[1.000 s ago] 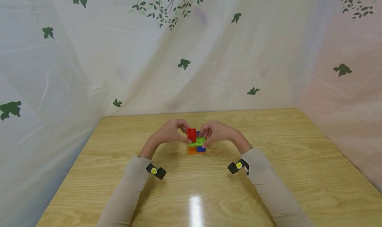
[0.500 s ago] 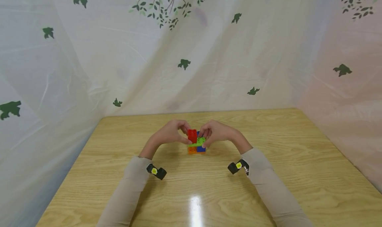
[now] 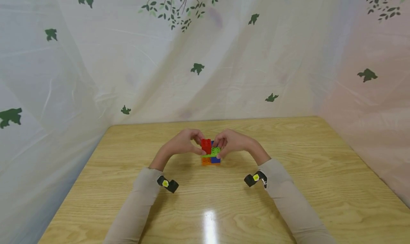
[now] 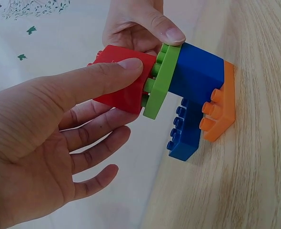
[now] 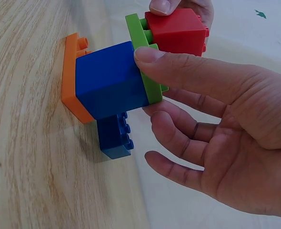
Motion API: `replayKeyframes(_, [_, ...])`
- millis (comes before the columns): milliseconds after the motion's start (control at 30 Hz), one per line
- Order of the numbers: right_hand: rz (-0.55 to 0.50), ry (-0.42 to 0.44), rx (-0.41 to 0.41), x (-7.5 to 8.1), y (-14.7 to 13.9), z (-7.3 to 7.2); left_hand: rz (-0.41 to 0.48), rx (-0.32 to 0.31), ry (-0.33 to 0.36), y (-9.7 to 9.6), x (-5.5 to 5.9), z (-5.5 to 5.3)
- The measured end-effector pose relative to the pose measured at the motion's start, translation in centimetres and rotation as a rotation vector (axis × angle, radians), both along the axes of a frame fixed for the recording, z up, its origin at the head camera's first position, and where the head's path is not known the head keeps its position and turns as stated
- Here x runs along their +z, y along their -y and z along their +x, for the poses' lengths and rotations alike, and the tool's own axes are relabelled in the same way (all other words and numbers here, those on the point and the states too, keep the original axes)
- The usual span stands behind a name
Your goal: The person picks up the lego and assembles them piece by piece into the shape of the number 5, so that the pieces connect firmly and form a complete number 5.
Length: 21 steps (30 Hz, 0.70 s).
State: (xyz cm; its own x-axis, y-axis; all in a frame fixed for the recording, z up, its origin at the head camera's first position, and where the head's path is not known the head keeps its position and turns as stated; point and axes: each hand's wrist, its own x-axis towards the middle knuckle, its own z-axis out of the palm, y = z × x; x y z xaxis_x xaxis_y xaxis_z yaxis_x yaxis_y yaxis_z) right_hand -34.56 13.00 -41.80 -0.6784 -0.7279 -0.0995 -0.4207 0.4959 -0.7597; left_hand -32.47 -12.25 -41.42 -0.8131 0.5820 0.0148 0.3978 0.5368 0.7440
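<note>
My left hand pinches a red toy brick between thumb and fingertips. The red brick stands over the left end of a thin green studded plate, and green studs show between the two in both wrist views. My right hand grips the plate's right end, its thumb at the seam with a large blue brick below. That blue brick sits on an orange base piece on the table. A second, smaller blue brick juts out at the far side of the stack.
The stack stands on a wood-grain table, towards its far edge. A pale curtain printed with leaves and birds hangs behind and at both sides. Each wrist wears a black camera, such as the left wrist camera.
Since one second ago, the red brick and my left hand have shifted slightly right and down over the green plate. The last half second shows almost no movement; my right hand stays in place.
</note>
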Motion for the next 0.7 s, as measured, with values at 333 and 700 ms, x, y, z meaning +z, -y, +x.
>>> replayKeyframes(333, [0.008,0.001,-0.001,0.03,0.03,-0.02,0.009,0.004,0.022,-0.02,0.04,0.03])
replayKeyframes(700, [0.007,-0.01,0.002,-0.04,-0.01,-0.01,0.023,-0.001,0.027,-0.23,0.1,0.2])
